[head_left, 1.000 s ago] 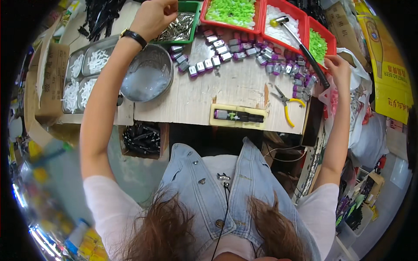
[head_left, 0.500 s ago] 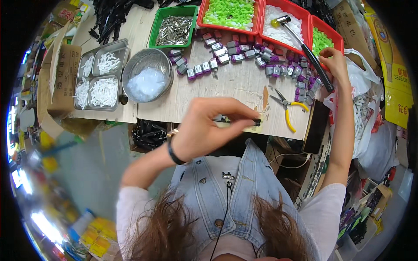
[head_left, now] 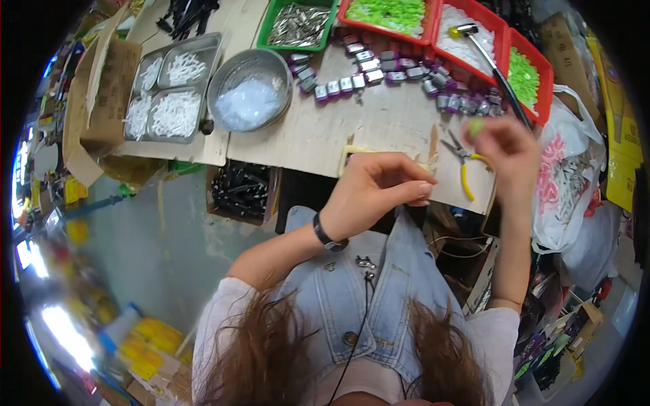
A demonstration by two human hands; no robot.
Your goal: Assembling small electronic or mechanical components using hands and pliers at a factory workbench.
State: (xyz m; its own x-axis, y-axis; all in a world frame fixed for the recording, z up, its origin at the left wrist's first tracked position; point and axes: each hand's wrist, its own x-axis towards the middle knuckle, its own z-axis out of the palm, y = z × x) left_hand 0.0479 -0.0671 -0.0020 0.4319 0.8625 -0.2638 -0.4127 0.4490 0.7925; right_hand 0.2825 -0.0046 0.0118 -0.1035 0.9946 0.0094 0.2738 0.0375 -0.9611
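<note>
My right hand (head_left: 504, 149), blurred by motion, pinches a small light-green plastic piece (head_left: 475, 127) above the pliers. My left hand (head_left: 379, 186) is closed with thumb and fingertips together at the table's front edge. Whatever lies in those fingers is hidden. Under and behind the left hand shows a pale yellow block (head_left: 351, 151). Pliers with yellow handles (head_left: 465, 162) lie partly open on the table between the two hands. A hammer (head_left: 491, 57) with a black handle rests across the red bins. Light-green pieces fill one red bin (head_left: 547, 91) at the right.
Several small grey-and-purple motors (head_left: 345, 84) stand across the table. Behind them are a green bin (head_left: 266, 34) of metal parts and a red bin (head_left: 436, 37) of white pieces. A metal bowl (head_left: 287, 101) and a divided tray (head_left: 209, 74) stand left. A plastic bag (head_left: 575, 135) hangs right.
My right hand has come from the green-piece bin toward the left hand, carrying a green piece. My left hand has shifted right in view, and its black part no longer shows.
</note>
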